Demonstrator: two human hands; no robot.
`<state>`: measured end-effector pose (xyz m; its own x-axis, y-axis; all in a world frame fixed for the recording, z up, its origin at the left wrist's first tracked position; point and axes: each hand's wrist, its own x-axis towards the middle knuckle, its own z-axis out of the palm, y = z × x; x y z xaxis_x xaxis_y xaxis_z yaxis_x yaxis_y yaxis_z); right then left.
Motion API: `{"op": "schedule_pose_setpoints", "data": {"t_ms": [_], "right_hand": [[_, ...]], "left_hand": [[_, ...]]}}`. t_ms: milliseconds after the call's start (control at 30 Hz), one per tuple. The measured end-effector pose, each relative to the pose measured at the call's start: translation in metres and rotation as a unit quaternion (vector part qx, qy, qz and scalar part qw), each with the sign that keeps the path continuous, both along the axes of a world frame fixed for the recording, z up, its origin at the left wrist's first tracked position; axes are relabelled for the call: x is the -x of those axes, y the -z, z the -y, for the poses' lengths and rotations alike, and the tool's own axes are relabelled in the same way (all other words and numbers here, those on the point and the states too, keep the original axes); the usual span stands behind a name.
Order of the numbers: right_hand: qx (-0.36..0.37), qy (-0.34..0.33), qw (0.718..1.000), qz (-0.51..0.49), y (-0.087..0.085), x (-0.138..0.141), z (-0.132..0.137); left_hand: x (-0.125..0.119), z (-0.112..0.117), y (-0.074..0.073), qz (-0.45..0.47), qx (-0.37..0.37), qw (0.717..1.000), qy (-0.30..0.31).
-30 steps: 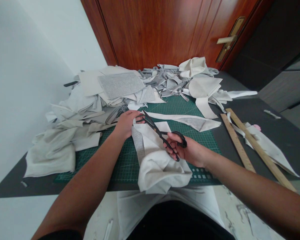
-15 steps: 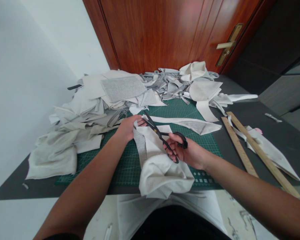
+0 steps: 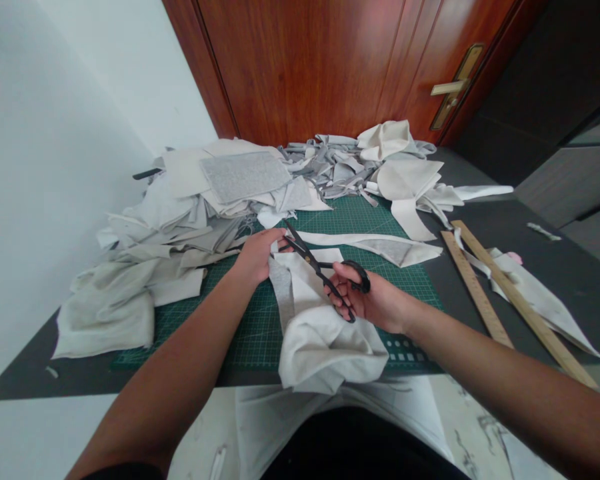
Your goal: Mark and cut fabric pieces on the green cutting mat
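My right hand [image 3: 353, 293] is closed around the handles of black scissors [image 3: 310, 259], whose blades are spread and point up and left. My left hand [image 3: 263, 253] pinches the upper left edge of a white and grey piece of fabric [image 3: 305, 283] beside the blade tips. Near my body this fabric bunches into a loose roll that hangs slightly over the table's front edge. Beyond the scissors, a long narrow fabric strip [image 3: 370, 243] stretches to the right across the green cutting mat [image 3: 250, 327]. Part of the fabric edge is hidden by my left fingers.
Heaps of pale fabric [image 3: 115, 300] cover the left side, with stacked grey pieces [image 3: 245, 177] behind. Small scraps [image 3: 337, 167] lie against the brown door [image 3: 305, 73]. Two wooden rulers [image 3: 475, 287] and a pointed fabric piece [image 3: 545, 300] rest at the right.
The scissors and my right hand have shifted very slightly up and left. My left hand keeps its hold on the fabric, and the view has tilted a little.
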<state>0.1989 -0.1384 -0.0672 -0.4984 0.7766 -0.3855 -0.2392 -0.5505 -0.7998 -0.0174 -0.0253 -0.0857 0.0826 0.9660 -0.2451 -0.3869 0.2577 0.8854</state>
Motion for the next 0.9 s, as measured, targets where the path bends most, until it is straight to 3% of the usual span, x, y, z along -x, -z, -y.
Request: {"op": "schedule_pose_setpoints", "data": {"t_ms": [600,900], "right_hand": [[0.002,0.001,1.000,-0.001,0.0021,0.0009,-0.0022],[0.016,-0.008,0.999,-0.041,-0.0019,-0.0005,0.0003]], "left_hand": [[-0.0059,0.0033,0.0029,-0.057,-0.009,0.998,-0.010],[-0.0054,0.0036,0.0012,-0.036,-0.038,0.999,-0.002]]}}
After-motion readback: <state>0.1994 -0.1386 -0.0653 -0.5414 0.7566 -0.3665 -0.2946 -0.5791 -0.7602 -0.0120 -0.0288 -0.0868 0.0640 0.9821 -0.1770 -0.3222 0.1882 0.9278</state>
